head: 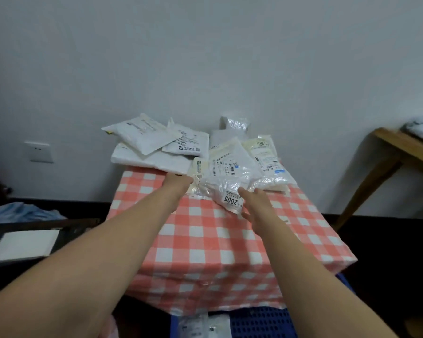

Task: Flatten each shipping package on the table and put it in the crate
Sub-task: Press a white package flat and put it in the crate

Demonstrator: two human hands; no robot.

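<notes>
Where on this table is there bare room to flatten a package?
Bare checked cloth spans the near half, from the near edge up to the package labelled 2005. The far end, by the wall, is crowded with piled packages.

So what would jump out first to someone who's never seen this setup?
Two bare arms reach over a pink-and-white checked tablecloth; the right hand pinches a crinkly white plastic package labelled 2005, and the left hand is at its other edge. Behind lies a heap of white shipping packages, and a blue plastic crate sits below the near edge.
</notes>
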